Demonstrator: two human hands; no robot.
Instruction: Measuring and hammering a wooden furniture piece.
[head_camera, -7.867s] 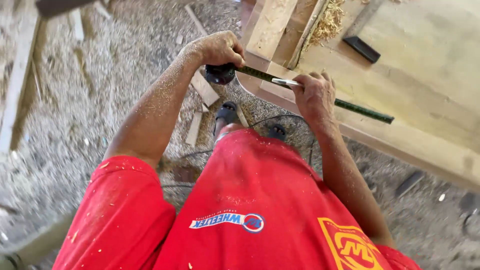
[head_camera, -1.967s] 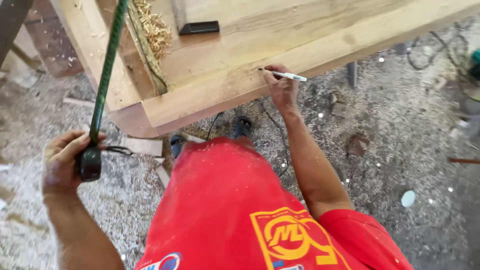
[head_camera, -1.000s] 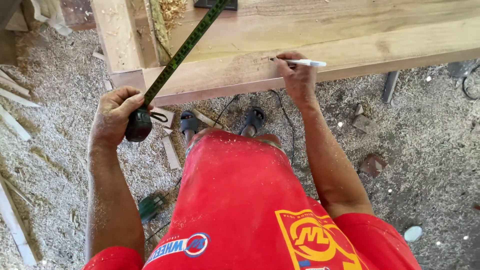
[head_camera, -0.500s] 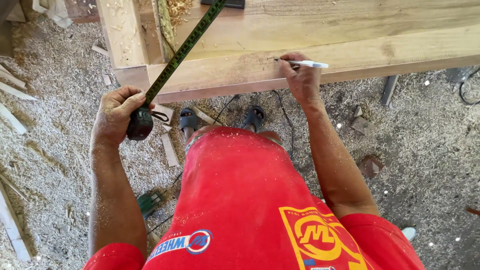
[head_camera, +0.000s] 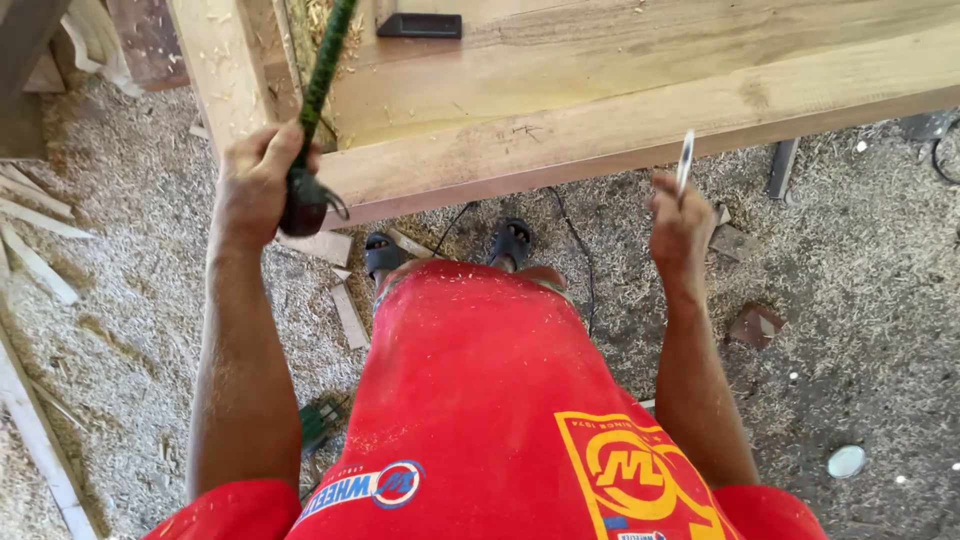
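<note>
The person stands in a red shirt (head_camera: 480, 400) and looks down at a big, pale wooden beam (head_camera: 640, 110) that lies across the top of the view. The left hand (head_camera: 255, 185) is raised beside the near left corner of the beam, and its fingers are wrapped tight around a small, round, dark tape measure case (head_camera: 303, 205). A green measuring tape blade (head_camera: 328, 60) comes out of the case and runs up and away over the wood, past a heap of curly wood shavings (head_camera: 300, 30) in a gap between the boards. The right hand (head_camera: 680, 220) is lifted in the air just in front of the beam's near edge, not touching the wood. Its fingers pinch a thin white marker pen (head_camera: 685, 160), which points up. A faint dark pencil mark (head_camera: 520, 130) shows on the beam face, between the two hands. A flat black block (head_camera: 420, 25) lies farther back on the wood (what it is cannot be told). Down below, two feet in dark sandals (head_camera: 445, 250) stand on a floor covered with sawdust (head_camera: 850, 330), with wood scraps (head_camera: 345, 310) and a thin black cable (head_camera: 570, 240) near them.
</note>
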